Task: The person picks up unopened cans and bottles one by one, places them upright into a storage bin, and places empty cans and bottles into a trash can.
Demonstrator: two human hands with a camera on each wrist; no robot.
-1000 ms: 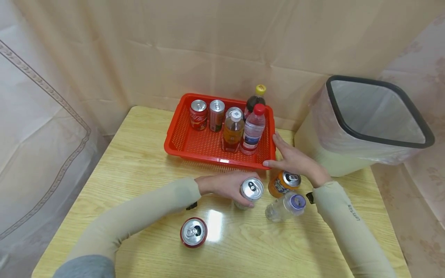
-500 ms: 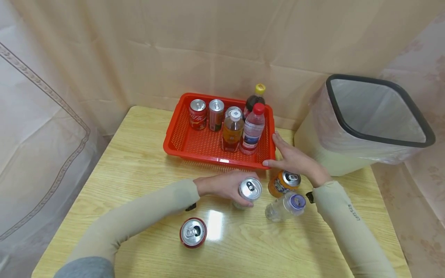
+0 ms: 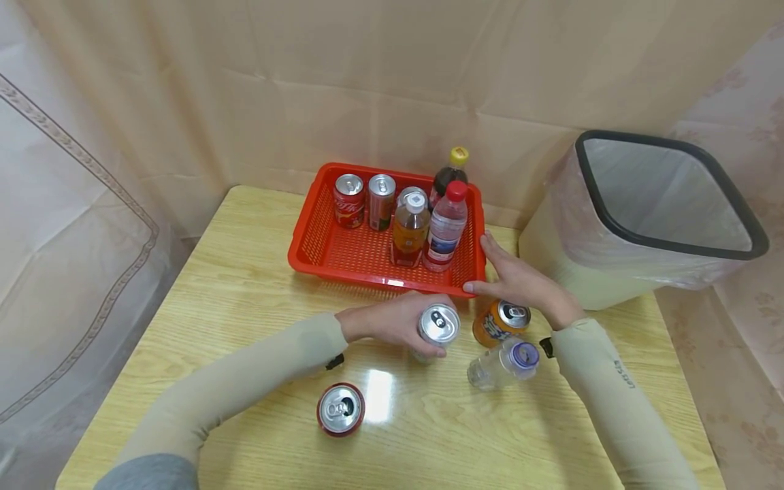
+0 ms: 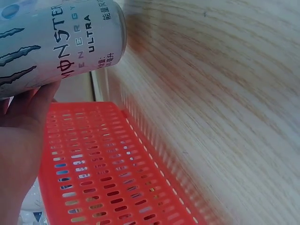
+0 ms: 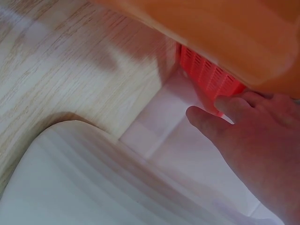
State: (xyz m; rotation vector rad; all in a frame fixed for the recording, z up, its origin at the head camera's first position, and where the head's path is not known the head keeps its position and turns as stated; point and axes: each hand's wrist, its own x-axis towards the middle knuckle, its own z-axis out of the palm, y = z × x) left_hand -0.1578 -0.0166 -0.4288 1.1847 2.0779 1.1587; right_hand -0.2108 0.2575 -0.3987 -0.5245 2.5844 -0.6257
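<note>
My left hand (image 3: 395,321) grips a white Monster Energy Ultra can (image 3: 439,324) with an opened top, in front of the red basket (image 3: 343,275). In the left wrist view the can (image 4: 61,42) shows its lettering, with the perforated basket wall close by. My right hand (image 3: 520,282) touches the basket's right front corner, its thumb at the front rim and its fingers along the right side. Just below that hand stand an orange Fanta can (image 3: 488,327) and a clear uncapped plastic bottle (image 3: 496,371). A red-rimmed opened can (image 3: 340,410) stands nearer the front.
Inside the basket, several cans and bottles stand upright, among them a red can (image 3: 350,204), an amber drink bottle (image 3: 409,235) and a red-capped bottle (image 3: 446,231). A lined trash bin (image 3: 569,231) with a black rim stands beyond my right hand, and a curtain (image 3: 380,82) hangs behind.
My left hand has shifted slightly toward the basket and to the left, carrying the Monster can. The right hand holds its place at the basket corner.
</note>
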